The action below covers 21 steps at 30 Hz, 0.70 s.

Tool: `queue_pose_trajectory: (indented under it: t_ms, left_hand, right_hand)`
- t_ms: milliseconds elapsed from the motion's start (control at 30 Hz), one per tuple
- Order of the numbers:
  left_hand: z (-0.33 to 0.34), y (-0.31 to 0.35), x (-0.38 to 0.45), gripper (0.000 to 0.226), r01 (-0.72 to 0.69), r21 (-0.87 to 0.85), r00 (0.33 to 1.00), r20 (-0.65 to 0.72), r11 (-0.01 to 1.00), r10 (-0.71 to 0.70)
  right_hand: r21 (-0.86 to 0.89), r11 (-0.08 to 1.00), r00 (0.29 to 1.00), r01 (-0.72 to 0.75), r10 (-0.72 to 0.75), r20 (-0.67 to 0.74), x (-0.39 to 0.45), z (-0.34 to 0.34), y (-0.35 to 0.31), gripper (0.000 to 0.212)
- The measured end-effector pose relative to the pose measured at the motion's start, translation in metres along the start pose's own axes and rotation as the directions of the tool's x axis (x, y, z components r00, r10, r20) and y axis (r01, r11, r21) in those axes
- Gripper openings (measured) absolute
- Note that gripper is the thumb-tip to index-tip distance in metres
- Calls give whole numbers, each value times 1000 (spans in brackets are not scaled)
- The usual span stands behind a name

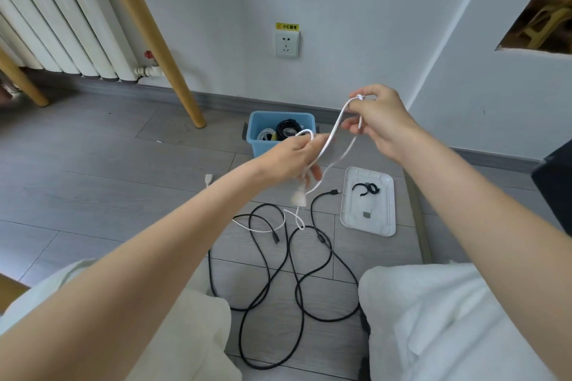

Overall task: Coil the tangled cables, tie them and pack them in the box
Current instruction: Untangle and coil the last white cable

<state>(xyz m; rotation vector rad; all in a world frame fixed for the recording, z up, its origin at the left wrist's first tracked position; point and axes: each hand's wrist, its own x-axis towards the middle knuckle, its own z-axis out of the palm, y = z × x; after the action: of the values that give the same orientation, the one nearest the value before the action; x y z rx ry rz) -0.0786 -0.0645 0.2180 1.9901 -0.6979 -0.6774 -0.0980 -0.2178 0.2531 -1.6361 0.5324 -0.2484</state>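
Observation:
A white cable (332, 133) stretches between both raised hands. My left hand (294, 158) grips a loop of it, and a white plug (297, 197) dangles below that hand with the rest trailing to the floor. My right hand (376, 120) pinches the cable's upper part between thumb and fingers. On the floor between my knees lies a long black cable (278, 281) in loose tangled loops. The blue box (280, 128) stands by the wall beyond my hands, with coiled black and white cables inside.
A white lid (368, 219) lies right of the cables, holding a black strap tie (366, 188) and a small grey piece. A wooden table leg (173, 71) stands at left by the radiator (52, 25). A wall socket (287, 44) is above the box.

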Motion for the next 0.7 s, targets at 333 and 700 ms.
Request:
queue_pose_trajectory:
  t_ms: [333,700]
  left_hand:
    - [-18,4,-5,42,162,-540,965,261,826,-19]
    - [-49,-57,-10,40,252,723,965,-236,643,-113]
  right_hand:
    - [-778,380,810,499,-523,264,-18,25,2,39]
    - [-643,752,893,144,182,413,-15,17,-8,22]
